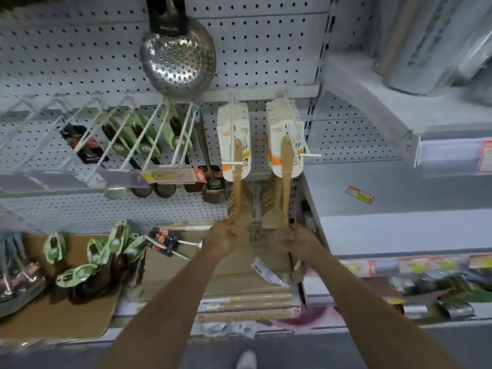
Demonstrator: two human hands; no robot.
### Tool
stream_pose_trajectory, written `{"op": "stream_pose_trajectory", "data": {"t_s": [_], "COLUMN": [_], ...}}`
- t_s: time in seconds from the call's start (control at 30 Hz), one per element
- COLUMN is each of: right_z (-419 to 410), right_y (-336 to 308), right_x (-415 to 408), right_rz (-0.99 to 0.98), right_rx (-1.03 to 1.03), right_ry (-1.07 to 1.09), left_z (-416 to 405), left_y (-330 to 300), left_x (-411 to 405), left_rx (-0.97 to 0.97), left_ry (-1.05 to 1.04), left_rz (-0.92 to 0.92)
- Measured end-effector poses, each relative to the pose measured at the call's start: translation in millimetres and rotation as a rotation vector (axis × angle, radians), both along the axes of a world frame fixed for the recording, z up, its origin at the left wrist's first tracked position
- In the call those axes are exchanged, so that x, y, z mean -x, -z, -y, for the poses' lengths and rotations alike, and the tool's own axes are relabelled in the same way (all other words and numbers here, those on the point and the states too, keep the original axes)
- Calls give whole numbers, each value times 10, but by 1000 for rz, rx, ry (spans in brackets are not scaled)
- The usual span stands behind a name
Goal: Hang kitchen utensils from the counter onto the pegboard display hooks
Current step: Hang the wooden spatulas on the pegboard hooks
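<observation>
- Far left on the desk (66, 312), a brown board carries loose utensils: about five green-carded dark spoons (87, 265), their round white logos too small to read.
- Just right of them lie two black-and-orange carded metal tools (166, 242); the print is blurred.
- Above, on the pegboard (80, 62), more green-carded spoons (143, 139) hang on white hooks behind a yellow price tag (166, 176) with unreadable figures.
- A steel perforated skimmer (177, 58) hangs higher up; the wording on its black card is illegible.
- The left hand (222, 239) has its fingers clenched round the bottom of the left bundle of wooden spatulas (238, 182), which hangs from a hook.
- The right hand (299, 241) grips the right bundle of wooden spatulas (285, 179) likewise; both cream cards bear a red logo and Chinese characters.
- A loose red-and-yellow label (360, 195) lies on the grey shelf to the right.
</observation>
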State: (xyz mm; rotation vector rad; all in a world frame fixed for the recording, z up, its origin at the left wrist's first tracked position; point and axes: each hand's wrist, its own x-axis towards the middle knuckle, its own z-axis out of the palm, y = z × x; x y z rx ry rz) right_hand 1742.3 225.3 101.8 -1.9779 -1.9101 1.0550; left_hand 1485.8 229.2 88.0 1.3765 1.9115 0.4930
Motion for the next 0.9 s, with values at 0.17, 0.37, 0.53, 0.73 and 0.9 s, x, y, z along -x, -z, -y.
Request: {"op": "stream_pose_trajectory", "data": {"t_s": [0.17, 0.37, 0.53, 0.73, 0.9], "right_z": [160, 604, 749, 1213, 1850], "right_y": [128, -415, -941, -1444, -1574], "right_x": [-94, 99, 921, 2667, 4428], "right_rz": [66, 163, 138, 102, 45], "right_rx": [-7, -73, -310, -481, -537], "right_ry": [-15, -231, -487, -798, -1043], "left_z": [205, 825, 1509, 2472, 3446], "left_y": [-150, -684, -1168, -1714, -1825], "left_x": [-21, 8, 637, 1929, 3354], "left_rx": [23, -33, -117, -82, -37], "left_ry": [19, 75, 67, -157, -338], "left_rz": [-82, -340, -524, -637, -652]}}
